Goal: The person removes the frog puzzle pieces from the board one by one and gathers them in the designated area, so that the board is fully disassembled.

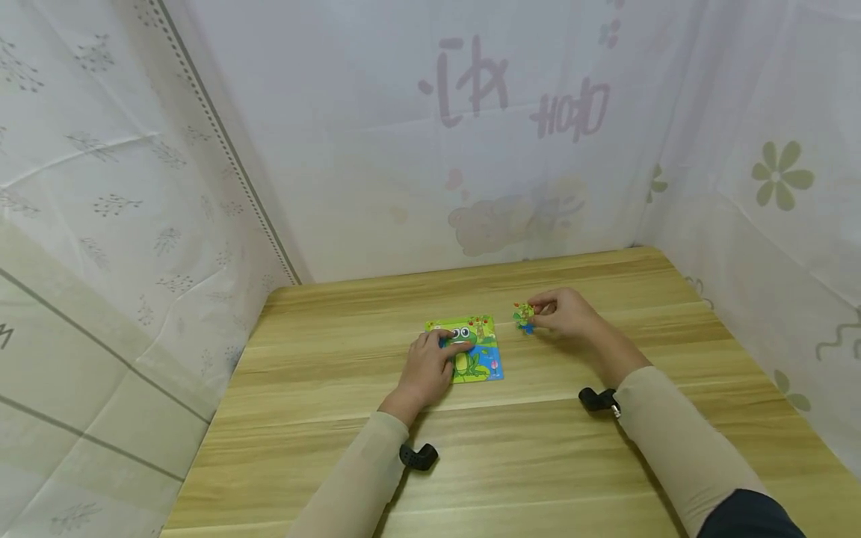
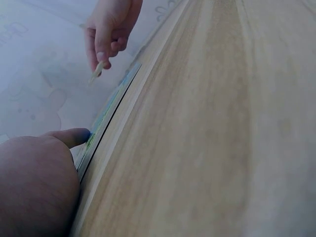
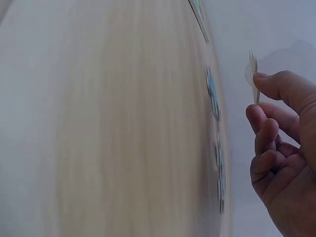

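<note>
Printed cloth [image 1: 363,157] is hanging behind the table [image 1: 323,448] and along both of its sides. Lettering [image 1: 572,110] is running across the rear panel in faint pink; I am making out shapes close to "HOTO", but cannot confirm the reading. No brand is showing legibly on any item. The table is presenting a wood-grain top.

Beige sleeves [image 1: 682,441] are covering both of the person's forearms, which are reaching over the table. The left hand [image 1: 426,366] is resting on the board [image 1: 498,366], thumb and fingers spread, touching its face. The right hand [image 1: 568,314] is pinching a thin piece [image 3: 254,61] between thumb and fingertips, holding it above the table to the right of the board.

The board is lying flat, displaying a green frog [image 1: 463,364] with blue and yellow-green surroundings. A black unit [image 1: 418,456] is sitting at each wrist. Loose pieces [image 3: 220,173] are lying on the table near the right hand, apart from the board.
</note>
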Tool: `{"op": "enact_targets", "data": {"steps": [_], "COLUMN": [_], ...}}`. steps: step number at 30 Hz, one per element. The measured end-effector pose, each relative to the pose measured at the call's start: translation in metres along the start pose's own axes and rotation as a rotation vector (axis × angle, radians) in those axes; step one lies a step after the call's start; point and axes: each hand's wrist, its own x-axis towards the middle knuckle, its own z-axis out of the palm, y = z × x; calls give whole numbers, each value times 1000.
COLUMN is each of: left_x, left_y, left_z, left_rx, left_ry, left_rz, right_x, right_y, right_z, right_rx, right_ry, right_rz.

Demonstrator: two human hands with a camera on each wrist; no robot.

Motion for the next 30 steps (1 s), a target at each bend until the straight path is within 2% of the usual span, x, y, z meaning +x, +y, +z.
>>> {"op": "enact_targets", "data": {"steps": [10, 18, 22, 27, 30], "left_x": [0, -1, -2, -1, -1], "left_y": [1, 1, 0, -2, -4], "left_z": [1, -1, 0, 1, 1], "left_rx": [-13, -62, -78, -105, -134], "left_ry": [-2, 21, 30, 43, 50], "left_rz": [-7, -4, -2, -1, 0], "right_x": [-17, -32, -39, -44, -46], "right_y": [27, 49, 58, 70, 75], "right_z": [-29, -51, -60, -68, -72], "right_rx": [-24, -78, -82, -105, -102], "right_ry": [59, 100, 98, 107, 85], "right_rz": [56, 71, 88, 71, 88]}}
